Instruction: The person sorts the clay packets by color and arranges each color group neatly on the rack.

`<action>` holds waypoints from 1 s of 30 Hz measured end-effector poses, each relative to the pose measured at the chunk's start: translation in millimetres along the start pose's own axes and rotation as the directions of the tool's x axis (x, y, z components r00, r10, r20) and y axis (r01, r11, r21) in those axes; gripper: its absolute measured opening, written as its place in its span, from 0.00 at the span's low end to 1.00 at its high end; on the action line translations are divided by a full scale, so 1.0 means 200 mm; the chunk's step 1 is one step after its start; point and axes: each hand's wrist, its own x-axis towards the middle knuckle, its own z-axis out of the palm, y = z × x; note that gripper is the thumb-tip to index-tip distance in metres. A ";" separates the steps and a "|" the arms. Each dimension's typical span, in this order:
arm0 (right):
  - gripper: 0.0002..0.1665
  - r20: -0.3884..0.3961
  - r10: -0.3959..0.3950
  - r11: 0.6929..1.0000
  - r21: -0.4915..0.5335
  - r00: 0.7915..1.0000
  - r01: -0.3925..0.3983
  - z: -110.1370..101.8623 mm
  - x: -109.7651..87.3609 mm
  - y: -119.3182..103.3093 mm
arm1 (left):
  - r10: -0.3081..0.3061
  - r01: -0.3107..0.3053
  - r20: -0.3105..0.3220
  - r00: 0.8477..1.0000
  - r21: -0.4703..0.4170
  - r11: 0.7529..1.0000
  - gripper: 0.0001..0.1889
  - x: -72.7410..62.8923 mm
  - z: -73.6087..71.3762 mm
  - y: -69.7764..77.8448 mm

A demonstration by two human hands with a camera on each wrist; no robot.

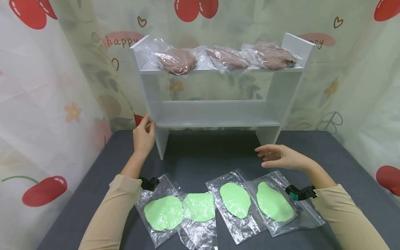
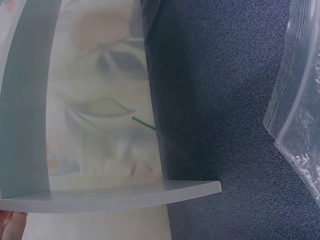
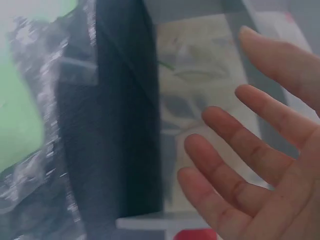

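Observation:
A white two-tier shelf [image 1: 215, 114] stands on the dark table. Against the outer face of its left side panel [image 2: 115, 200] rest the fingertips of my left hand [image 1: 144, 137]; in the left wrist view only a bit of the fingers [image 2: 12, 225] shows at the lower left corner. My right hand [image 1: 282, 157] hovers in front of the shelf's right leg, fingers spread and loosely bent, holding nothing. Along the top tier lie three clear bags with brown flattened lumps [image 1: 228, 59]. The lower tier [image 1: 215, 114] bears nothing visible.
Several clear zip bags with flat light-green pieces, such as the leftmost green piece [image 1: 164, 213], lie on the dark table [image 1: 190, 163] between my forearms. A patterned curtain [image 1: 78, 69] hangs behind and at both sides. A thin cable [image 1: 332, 119] shows at the back right.

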 end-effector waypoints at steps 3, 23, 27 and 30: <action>0.34 0.058 -0.001 1.000 0.008 0.998 0.001 0.02 -0.02 0.05 | 0.001 -0.001 0.000 1.000 0.002 1.000 0.24 0.00 0.00 0.00; 0.44 0.181 0.063 0.998 -0.040 0.982 -0.057 0.14 -0.09 0.25 | 0.022 -0.022 -0.003 1.000 -0.001 1.000 0.24 0.00 0.01 -0.01; 0.46 0.177 0.062 0.998 -0.043 0.982 -0.055 0.16 -0.09 0.27 | 0.026 -0.026 -0.008 1.000 0.001 1.000 0.24 0.00 0.01 -0.01; 0.47 0.172 0.078 0.996 -0.055 0.982 -0.069 0.17 -0.09 0.27 | 0.031 -0.031 -0.016 0.999 -0.002 1.000 0.23 0.00 0.01 -0.01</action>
